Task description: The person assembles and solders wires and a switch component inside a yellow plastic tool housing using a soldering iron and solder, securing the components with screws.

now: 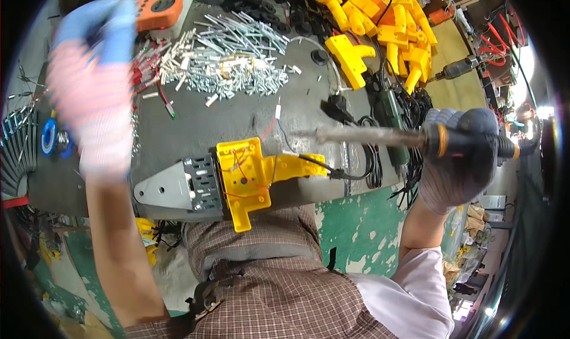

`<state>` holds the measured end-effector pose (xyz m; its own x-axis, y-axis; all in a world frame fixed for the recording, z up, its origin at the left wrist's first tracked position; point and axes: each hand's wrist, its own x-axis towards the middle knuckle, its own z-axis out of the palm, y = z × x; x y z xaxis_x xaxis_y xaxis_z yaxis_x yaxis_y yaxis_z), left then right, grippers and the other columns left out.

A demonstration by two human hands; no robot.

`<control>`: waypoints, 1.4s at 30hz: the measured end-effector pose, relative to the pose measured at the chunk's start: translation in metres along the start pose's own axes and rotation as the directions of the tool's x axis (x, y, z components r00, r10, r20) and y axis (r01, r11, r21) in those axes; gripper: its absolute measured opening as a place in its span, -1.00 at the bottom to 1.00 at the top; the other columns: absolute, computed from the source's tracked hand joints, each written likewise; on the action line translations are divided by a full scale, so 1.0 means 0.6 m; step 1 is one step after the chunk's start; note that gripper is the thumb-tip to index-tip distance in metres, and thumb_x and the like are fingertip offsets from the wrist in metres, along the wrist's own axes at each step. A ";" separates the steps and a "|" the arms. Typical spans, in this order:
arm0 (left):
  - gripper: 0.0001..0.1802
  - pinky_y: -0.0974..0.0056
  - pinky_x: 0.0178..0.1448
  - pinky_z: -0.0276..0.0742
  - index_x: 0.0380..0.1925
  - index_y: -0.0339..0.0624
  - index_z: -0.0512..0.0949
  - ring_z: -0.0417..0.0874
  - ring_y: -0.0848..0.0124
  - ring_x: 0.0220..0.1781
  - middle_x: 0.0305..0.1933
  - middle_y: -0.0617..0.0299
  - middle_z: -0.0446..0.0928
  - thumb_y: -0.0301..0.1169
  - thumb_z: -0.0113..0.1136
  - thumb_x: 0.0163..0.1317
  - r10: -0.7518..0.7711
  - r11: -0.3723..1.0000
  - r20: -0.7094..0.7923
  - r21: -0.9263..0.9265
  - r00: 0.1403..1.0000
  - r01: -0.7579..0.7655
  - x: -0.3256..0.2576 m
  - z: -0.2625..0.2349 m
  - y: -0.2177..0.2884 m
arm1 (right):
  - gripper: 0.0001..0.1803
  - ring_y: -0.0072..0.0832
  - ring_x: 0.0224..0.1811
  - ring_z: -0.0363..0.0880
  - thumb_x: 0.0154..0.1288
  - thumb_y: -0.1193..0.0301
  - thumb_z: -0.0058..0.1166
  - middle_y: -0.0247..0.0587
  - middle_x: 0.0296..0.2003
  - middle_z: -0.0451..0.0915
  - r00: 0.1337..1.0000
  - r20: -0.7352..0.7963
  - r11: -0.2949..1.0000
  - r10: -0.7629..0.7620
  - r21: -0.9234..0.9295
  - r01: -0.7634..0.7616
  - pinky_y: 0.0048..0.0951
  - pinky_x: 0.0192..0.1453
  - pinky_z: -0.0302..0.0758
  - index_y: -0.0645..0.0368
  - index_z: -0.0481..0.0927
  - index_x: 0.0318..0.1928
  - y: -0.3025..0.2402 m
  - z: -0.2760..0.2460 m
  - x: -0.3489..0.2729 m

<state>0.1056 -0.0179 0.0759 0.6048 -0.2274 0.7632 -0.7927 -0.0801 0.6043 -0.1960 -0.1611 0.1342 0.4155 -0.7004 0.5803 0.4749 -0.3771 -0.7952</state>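
My left hand [92,71], in a pale pink and blue glove, is raised at the upper left beside an orange device with a round dark dial [160,12]. Motion smears its fingers. Inside my gloved right hand [460,155] is the dark handle of a soldering iron [374,137], its long metal barrel pointing left over the table. Below the tip lies an open yellow plastic housing [243,178] with thin red wires and a black cable. A silver slotted metal plate [172,187] extends from its left side. A small white component [278,111] sits on thin leads above the housing.
Piles of metal screws and pins [243,60] cover the table's far middle. More yellow housings [386,24] are heaped at the far right. A blue wire spool [50,137] stands at the left; a dark green tool [395,125] and black cables lie near my right hand.
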 end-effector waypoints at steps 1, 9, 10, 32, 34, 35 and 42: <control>-0.87 0.35 -0.16 0.50 -0.31 -0.18 0.61 0.56 0.48 -0.33 -0.33 0.28 0.61 -0.38 0.27 0.20 -0.001 0.996 0.109 -0.091 0.994 0.011 0.018 0.009 -0.042 | -0.69 -0.43 -0.44 0.49 0.31 0.25 0.04 -0.15 -0.36 0.44 1.000 0.022 1.000 -0.020 0.024 0.020 -0.42 -0.40 0.51 0.26 0.39 -0.17 0.001 0.011 0.008; -0.79 0.32 0.02 0.48 -0.13 -0.34 0.54 0.58 0.33 -0.11 -0.17 0.11 0.54 -0.55 0.16 0.22 -0.186 0.919 0.327 -0.277 0.927 0.282 -0.047 0.009 -0.006 | -0.71 -0.51 -0.32 0.63 0.18 0.47 0.21 -0.23 -0.29 0.64 0.960 0.279 0.737 -0.002 -0.649 0.190 -0.52 -0.13 0.55 0.28 0.52 -0.08 0.139 0.060 0.102; -0.82 0.32 -0.10 0.49 -0.17 -0.34 0.53 0.57 0.34 -0.27 -0.23 0.12 0.55 -0.59 0.13 0.21 -0.227 0.923 0.327 -0.227 0.917 0.309 -0.066 -0.035 0.019 | -0.71 -0.54 -0.28 0.63 0.18 0.49 0.22 -0.25 -0.29 0.65 0.959 0.283 0.771 0.007 -0.612 0.175 -0.53 -0.12 0.55 0.27 0.53 -0.09 0.158 0.078 0.112; -0.79 -0.25 0.45 -0.04 -0.30 0.04 0.58 0.24 -0.10 0.35 0.28 -0.03 0.34 -0.13 0.20 0.20 0.050 0.981 0.666 0.109 0.744 -0.164 -0.248 -0.054 0.086 | -0.81 -0.19 -0.21 0.48 0.06 0.37 0.20 -0.22 -0.31 0.52 0.790 0.546 0.616 0.280 -0.733 0.288 -0.21 -0.06 0.40 0.07 0.58 -0.27 0.140 0.034 -0.061; -0.79 -0.24 0.45 -0.02 -0.30 0.01 0.57 0.27 -0.11 0.33 0.27 -0.04 0.36 -0.15 0.20 0.21 0.031 0.989 0.665 0.085 0.746 -0.117 -0.249 -0.056 0.082 | -0.73 -0.24 -0.26 0.53 -0.04 0.41 0.31 -0.25 -0.34 0.54 0.770 0.558 0.599 0.311 -0.744 0.296 -0.26 -0.14 0.43 0.10 0.61 -0.25 0.124 0.041 -0.093; -0.80 -0.23 0.44 0.01 -0.30 -0.02 0.57 0.30 -0.12 0.31 0.25 -0.05 0.37 -0.17 0.19 0.22 0.004 0.996 0.657 0.067 0.754 -0.064 -0.247 -0.058 0.080 | -0.73 -0.24 -0.26 0.53 -0.04 0.41 0.31 -0.25 -0.34 0.54 0.774 0.552 0.602 0.309 -0.744 0.290 -0.26 -0.14 0.43 0.10 0.61 -0.25 0.127 0.045 -0.100; -0.76 -0.17 0.40 0.10 -0.33 -0.10 0.60 0.35 -0.09 0.23 0.16 -0.03 0.44 -0.18 0.13 0.25 -0.049 0.996 0.656 0.086 0.753 -0.009 -0.241 -0.052 0.082 | -0.75 -0.27 -0.27 0.49 -0.08 0.37 0.30 -0.31 -0.38 0.51 0.801 0.534 0.486 0.271 -0.794 0.365 -0.25 -0.15 0.39 0.03 0.63 -0.30 0.151 0.064 -0.119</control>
<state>-0.0187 0.0413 0.0024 0.4449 -0.8037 0.3952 -0.8019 -0.1609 0.5754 -0.1529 -0.1221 0.0277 0.8760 -0.3390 0.3431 -0.2332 -0.9203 -0.3140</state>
